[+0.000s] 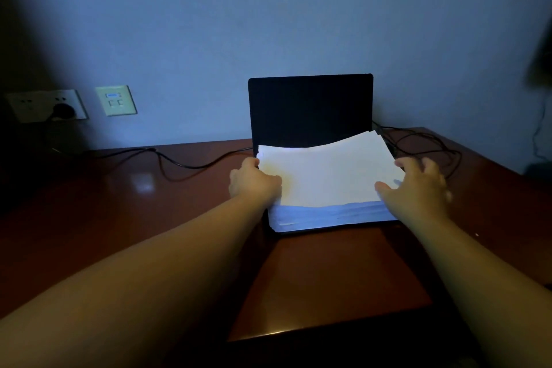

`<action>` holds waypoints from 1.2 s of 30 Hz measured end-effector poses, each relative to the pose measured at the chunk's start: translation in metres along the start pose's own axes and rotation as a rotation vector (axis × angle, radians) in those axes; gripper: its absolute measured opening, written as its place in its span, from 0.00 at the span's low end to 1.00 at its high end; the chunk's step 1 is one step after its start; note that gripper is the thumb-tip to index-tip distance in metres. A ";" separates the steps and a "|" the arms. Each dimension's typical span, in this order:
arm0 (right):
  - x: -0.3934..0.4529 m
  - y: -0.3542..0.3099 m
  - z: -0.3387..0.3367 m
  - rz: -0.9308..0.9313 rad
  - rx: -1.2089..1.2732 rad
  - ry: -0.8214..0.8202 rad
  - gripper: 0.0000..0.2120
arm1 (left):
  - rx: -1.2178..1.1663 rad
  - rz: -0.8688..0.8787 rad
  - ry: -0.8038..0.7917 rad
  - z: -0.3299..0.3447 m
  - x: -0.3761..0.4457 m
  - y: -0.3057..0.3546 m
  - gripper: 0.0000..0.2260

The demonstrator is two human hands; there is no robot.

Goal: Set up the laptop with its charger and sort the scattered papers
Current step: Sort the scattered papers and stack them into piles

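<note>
- Your left hand (254,181) grips the left edge of the stack of papers (325,179), thumb on the top sheet and fingers curled under the side.
- Your right hand (418,185) rests at the right edge of the stack with fingers spread and nearly straight; the thumb lies on the top sheet (whether the fingers hook under the edge cannot be told).
- The stack sits over the base of the laptop (310,107), covering the keyboard area. The top sheet bows upward toward its far edge.
- The laptop stands open on the wooden desk (119,203), near the wall. Its screen is dark and upright behind the papers.
- A black charger cable (185,164) runs across the desk from the left side toward the laptop.
- A plug (64,110) is seated in the wall socket (44,104) at the far left, just above desk level.
- A second wall plate (116,100) is mounted just beside that socket, to its right.
- Loops of black cable (424,143) lie on the desk to the right of the laptop, behind your right hand.
</note>
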State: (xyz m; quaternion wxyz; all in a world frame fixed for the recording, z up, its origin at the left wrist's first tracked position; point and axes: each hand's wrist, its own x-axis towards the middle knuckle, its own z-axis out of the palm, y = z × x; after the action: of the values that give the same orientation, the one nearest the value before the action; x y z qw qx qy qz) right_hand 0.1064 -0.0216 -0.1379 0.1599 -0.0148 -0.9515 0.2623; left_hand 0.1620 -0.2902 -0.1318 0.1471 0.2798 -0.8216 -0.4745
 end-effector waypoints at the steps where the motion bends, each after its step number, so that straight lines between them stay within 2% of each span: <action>1: 0.002 0.005 0.000 0.046 0.110 -0.053 0.30 | -0.114 -0.047 -0.034 0.001 -0.001 -0.001 0.31; 2: 0.005 0.009 0.002 0.081 0.191 -0.095 0.31 | -0.223 -0.102 -0.072 0.002 -0.002 -0.002 0.33; 4: 0.004 0.012 0.004 0.083 0.195 -0.142 0.32 | -0.349 -0.169 -0.105 0.006 -0.002 -0.005 0.34; 7: 0.002 0.014 0.005 0.050 0.155 -0.155 0.31 | -0.390 -0.200 -0.098 0.005 -0.005 -0.005 0.15; 9: 0.001 0.014 0.006 0.056 0.160 -0.161 0.30 | -0.421 -0.222 -0.098 0.002 -0.007 -0.004 0.09; 14: -0.004 0.012 0.012 0.043 0.183 -0.126 0.30 | -0.593 -0.315 -0.130 -0.007 0.000 -0.008 0.09; 16: -0.007 0.005 0.014 0.041 0.187 -0.132 0.30 | -0.611 -0.347 -0.155 -0.011 0.008 -0.015 0.14; 18: -0.009 -0.002 0.016 0.036 0.193 -0.143 0.30 | -0.601 -0.376 -0.189 -0.015 0.015 -0.022 0.13; 22: -0.016 -0.016 0.021 0.010 0.191 -0.156 0.30 | -0.540 -0.387 -0.237 -0.031 0.018 -0.027 0.02; 28: -0.026 -0.034 0.026 -0.029 0.201 -0.198 0.30 | -0.541 -0.400 -0.430 -0.066 0.006 -0.034 0.06; 33: -0.036 -0.047 0.030 -0.066 0.248 -0.224 0.30 | -0.551 -0.415 -0.498 -0.087 -0.004 -0.035 0.06; 36: -0.044 -0.055 0.033 -0.065 0.301 -0.242 0.29 | -0.507 -0.415 -0.481 -0.097 -0.010 -0.041 0.07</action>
State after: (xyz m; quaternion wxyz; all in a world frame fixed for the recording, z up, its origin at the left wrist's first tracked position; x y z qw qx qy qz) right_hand 0.1406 -0.0901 -0.1497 0.0530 0.0720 -0.9138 0.3961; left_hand 0.2325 -0.3682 -0.1175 -0.0839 0.2757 -0.6156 -0.7335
